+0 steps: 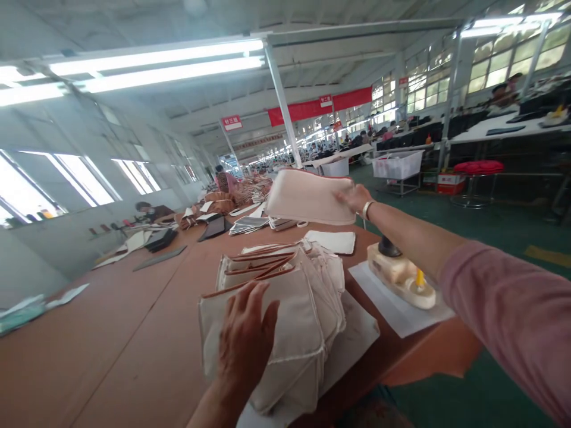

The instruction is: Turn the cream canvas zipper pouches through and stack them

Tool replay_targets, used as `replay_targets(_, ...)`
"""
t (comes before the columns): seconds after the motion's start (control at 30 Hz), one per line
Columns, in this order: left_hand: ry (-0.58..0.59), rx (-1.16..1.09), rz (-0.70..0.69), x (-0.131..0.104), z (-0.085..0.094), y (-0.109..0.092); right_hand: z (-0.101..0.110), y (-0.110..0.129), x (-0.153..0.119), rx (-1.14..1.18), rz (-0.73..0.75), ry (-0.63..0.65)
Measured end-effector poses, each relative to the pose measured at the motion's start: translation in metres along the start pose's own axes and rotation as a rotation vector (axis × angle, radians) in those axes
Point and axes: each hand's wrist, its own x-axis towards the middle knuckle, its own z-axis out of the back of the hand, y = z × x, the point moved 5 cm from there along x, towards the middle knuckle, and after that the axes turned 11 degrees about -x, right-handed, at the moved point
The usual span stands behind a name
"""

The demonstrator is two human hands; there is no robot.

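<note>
My right hand [358,201], arm stretched forward, grips the right edge of a cream fabric panel [307,196] with reddish-brown edging along its top. The panel hangs above the far side of the table. My left hand [247,333] lies on the front of a pile of similar cream fabric panels [297,315], its fingers stretched and the thumb apart. Brown edges show along the top of this slumped, overlapping pile. Another cream panel [332,242] lies flat just behind it.
A pale block-like holder [399,276] with a yellow stick stands on white paper [370,285] at the brown table's [120,333] right edge. Stacked pieces [250,223] and dark sheets [160,258] lie farther back. A white bin [397,163] and red-topped stool [479,168] stand right.
</note>
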Motion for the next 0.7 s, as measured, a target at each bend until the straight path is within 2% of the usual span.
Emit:
replay_targets(0.07, 0.110, 0.005, 0.009, 0.029, -0.036, 0.013, -0.009, -0.023, 0.004, -0.053, -0.018, -0.046)
replay_targets(0.13, 0.179, 0.003, -0.003, 0.050, -0.063, 0.021, -0.026, -0.042, -0.011, -0.059, 0.000, -0.011)
replay_targets(0.2, 0.204, 0.004, -0.017, 0.060, -0.080, 0.025, -0.046, -0.057, -0.041, -0.024, 0.035, 0.083)
replay_targets(0.27, 0.196, 0.014, -0.027, 0.061, -0.087, 0.025, -0.063, -0.067, -0.079, 0.045, 0.059, 0.210)
replay_targets(0.33, 0.175, 0.027, -0.036, 0.057, -0.088, 0.024, -0.071, -0.072, -0.113, 0.125, 0.071, 0.302)
replay_targets(0.4, 0.152, 0.034, -0.058, 0.051, -0.085, 0.022, -0.070, -0.068, -0.137, 0.204, 0.077, 0.331)
replay_targets(0.57, 0.051, -0.002, -0.205, 0.025, -0.065, 0.022, -0.062, -0.026, -0.161, 0.400, 0.072, 0.316)
replay_targets(0.63, -0.015, -0.030, -0.252, 0.007, -0.049, 0.025, -0.073, -0.005, -0.173, 0.470, 0.072, 0.435)
replay_targets(0.7, -0.102, -0.068, -0.236, -0.012, -0.025, 0.030, -0.096, 0.010, -0.189, 0.477, 0.078, 0.631)
